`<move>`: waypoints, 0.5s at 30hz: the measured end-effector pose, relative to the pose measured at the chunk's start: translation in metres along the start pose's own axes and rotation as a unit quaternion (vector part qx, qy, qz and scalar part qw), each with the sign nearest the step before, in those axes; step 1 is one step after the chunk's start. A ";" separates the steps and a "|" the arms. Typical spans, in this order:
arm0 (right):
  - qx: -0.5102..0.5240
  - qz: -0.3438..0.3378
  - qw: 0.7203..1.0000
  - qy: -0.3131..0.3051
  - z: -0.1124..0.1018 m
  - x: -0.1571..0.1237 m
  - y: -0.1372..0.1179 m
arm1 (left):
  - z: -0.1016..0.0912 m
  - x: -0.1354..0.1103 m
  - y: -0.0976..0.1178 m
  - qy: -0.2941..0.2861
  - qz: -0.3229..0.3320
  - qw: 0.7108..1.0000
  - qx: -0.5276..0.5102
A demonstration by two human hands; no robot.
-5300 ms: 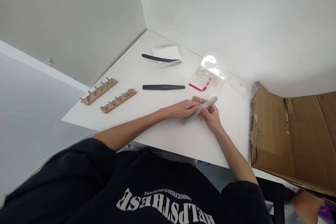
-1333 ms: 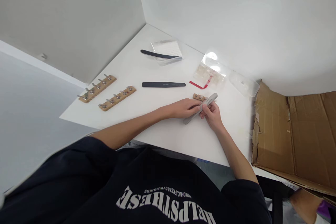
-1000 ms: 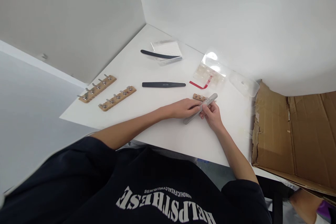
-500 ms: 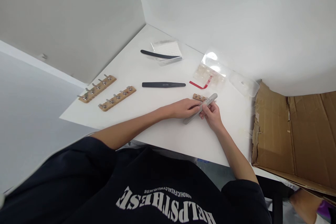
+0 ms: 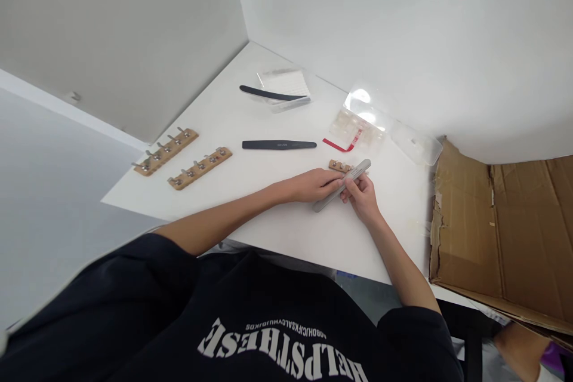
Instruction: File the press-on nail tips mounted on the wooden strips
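A grey nail file (image 5: 326, 202) slants across in front of me, pinched between the thumb and fingers of my right hand (image 5: 364, 200). My left hand (image 5: 317, 184) reaches in from the left, its fingers bent together against the file's middle; what they grip is hidden. Just beyond the fingertips lies a short wooden strip with small metal clips (image 5: 335, 165), partly covered by the file and the hands. Further left, a flat black nail file (image 5: 278, 145) rests on the white table (image 5: 286, 227).
Two wooden strips with upright metal clips (image 5: 166, 153) lie at the left. A curved black file (image 5: 268, 93) rests on a clear packet (image 5: 286, 80) at the back. Behind my hands are a red strip (image 5: 335, 145), an open clear case (image 5: 364, 110), and a cardboard box (image 5: 501, 227) at right.
The grey nail file has shifted very slightly; both hands stay in nearly the same place.
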State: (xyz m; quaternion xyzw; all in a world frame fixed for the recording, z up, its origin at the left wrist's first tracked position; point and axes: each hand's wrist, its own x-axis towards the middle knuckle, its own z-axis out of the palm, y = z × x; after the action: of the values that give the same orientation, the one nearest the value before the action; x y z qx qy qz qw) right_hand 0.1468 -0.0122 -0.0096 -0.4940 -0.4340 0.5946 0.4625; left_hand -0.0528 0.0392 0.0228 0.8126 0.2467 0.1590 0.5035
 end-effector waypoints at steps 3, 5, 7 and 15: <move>-0.001 -0.001 1.000 -0.001 0.000 0.000 -0.001 | 0.000 0.000 -0.001 -0.002 0.007 1.000 -0.005; 0.001 -0.001 1.000 -0.001 0.000 0.000 -0.001 | 0.000 0.001 -0.001 -0.004 0.008 1.000 -0.009; 0.003 -0.001 1.000 0.000 0.000 0.000 -0.001 | 0.000 0.001 -0.001 -0.006 0.005 1.000 -0.011; 0.014 0.001 1.000 -0.002 0.001 -0.001 -0.001 | 0.001 0.001 -0.004 -0.002 -0.007 1.000 0.006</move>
State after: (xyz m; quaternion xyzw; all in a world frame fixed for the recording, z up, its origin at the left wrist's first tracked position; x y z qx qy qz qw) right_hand 0.1464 -0.0126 -0.0088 -0.4869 -0.4262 0.6021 0.4677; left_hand -0.0525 0.0405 0.0193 0.8142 0.2525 0.1523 0.5001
